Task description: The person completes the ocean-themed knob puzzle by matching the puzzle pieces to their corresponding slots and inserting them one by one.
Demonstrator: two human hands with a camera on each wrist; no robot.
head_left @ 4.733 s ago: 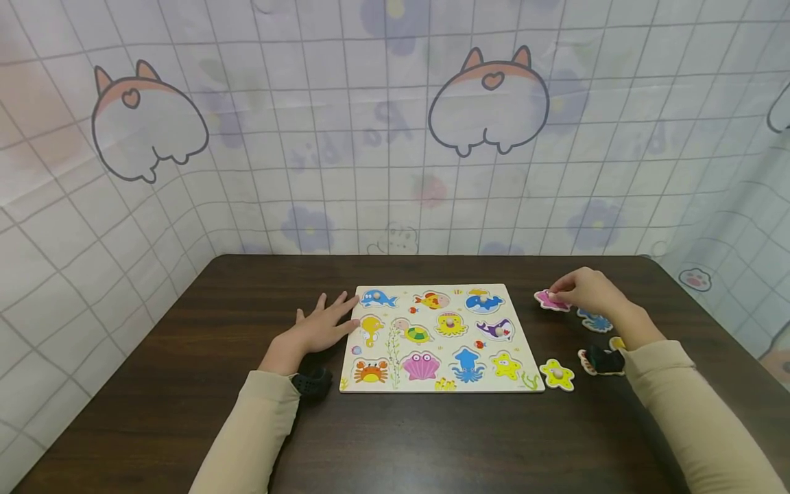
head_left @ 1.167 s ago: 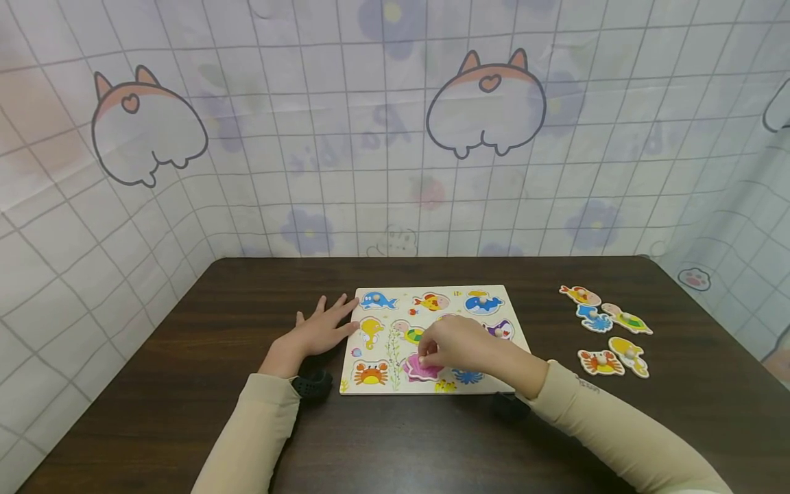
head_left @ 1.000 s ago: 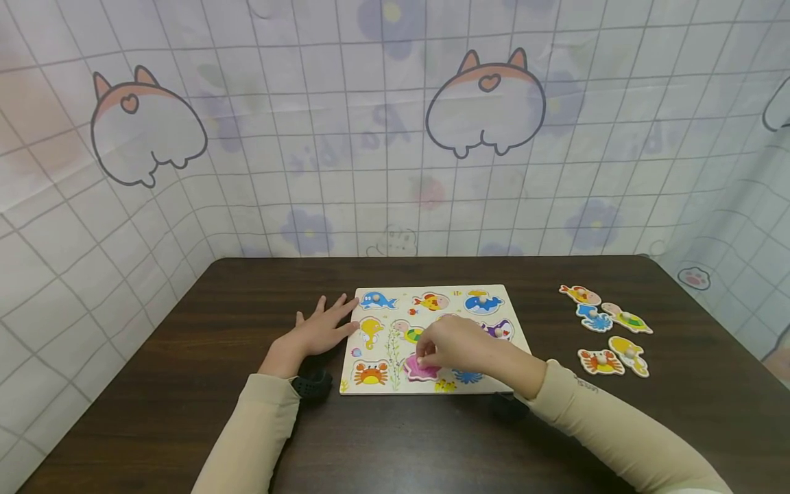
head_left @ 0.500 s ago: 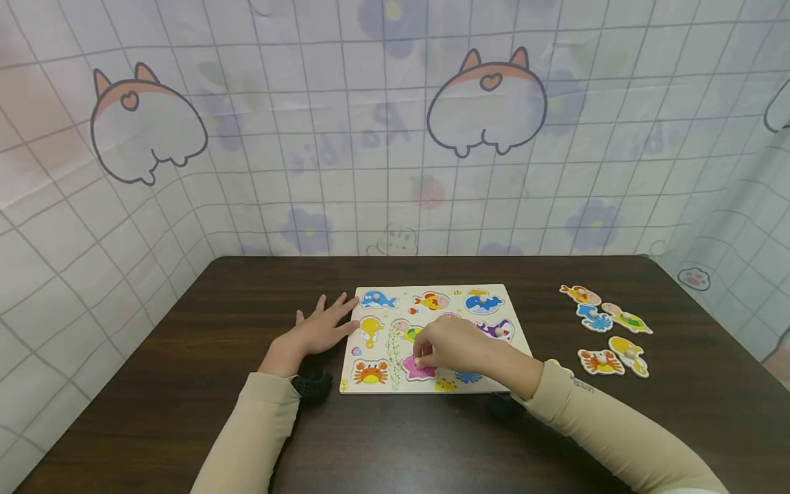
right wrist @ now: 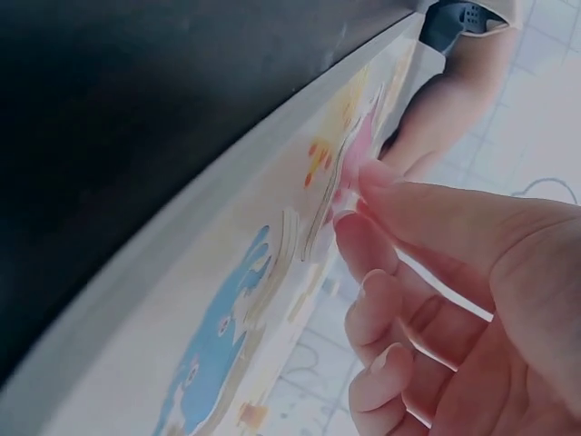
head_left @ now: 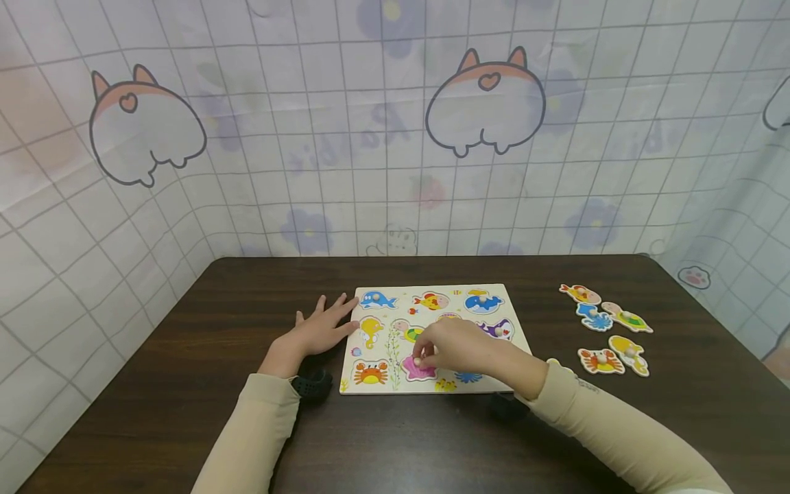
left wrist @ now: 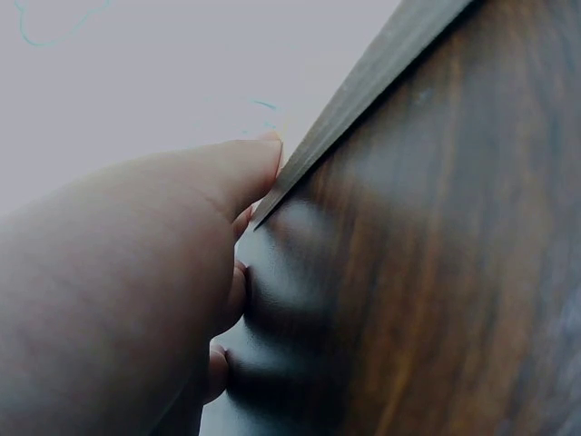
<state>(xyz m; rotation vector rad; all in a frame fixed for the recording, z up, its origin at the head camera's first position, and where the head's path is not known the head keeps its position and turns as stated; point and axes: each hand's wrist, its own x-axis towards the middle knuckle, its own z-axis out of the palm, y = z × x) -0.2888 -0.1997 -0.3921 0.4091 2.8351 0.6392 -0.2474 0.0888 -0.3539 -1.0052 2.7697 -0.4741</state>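
Observation:
My right hand [head_left: 453,343] pinches the pink shell puzzle piece [head_left: 417,371] between thumb and fingertip, low over the shell-shaped recess in the puzzle board [head_left: 441,394]. The right wrist view shows the same shell piece [right wrist: 361,136] at the fingertips, with the board's blue squid picture [right wrist: 209,341] nearby. Whether the piece lies fully flush is hard to tell. At the board's left edge my left hand [head_left: 316,333] lies flat with fingers spread, its fingertips touching the edge. In the left wrist view, the left hand's thumb [left wrist: 245,168] meets the board's side.
Loose knobbed pieces lie right of the board: a fish [head_left: 581,295], a blue octopus-like piece [head_left: 596,319], a turtle [head_left: 628,320], a crab [head_left: 601,361] and a seahorse [head_left: 629,355]. A yellow piece [head_left: 553,361] is mostly hidden by the right sleeve. A printed cloth [head_left: 382,171] hangs behind the table.
The right hand took the pink shell piece from the table's right side and carried it left onto the board, then shifted it slightly over its recess. The left hand has stayed put.

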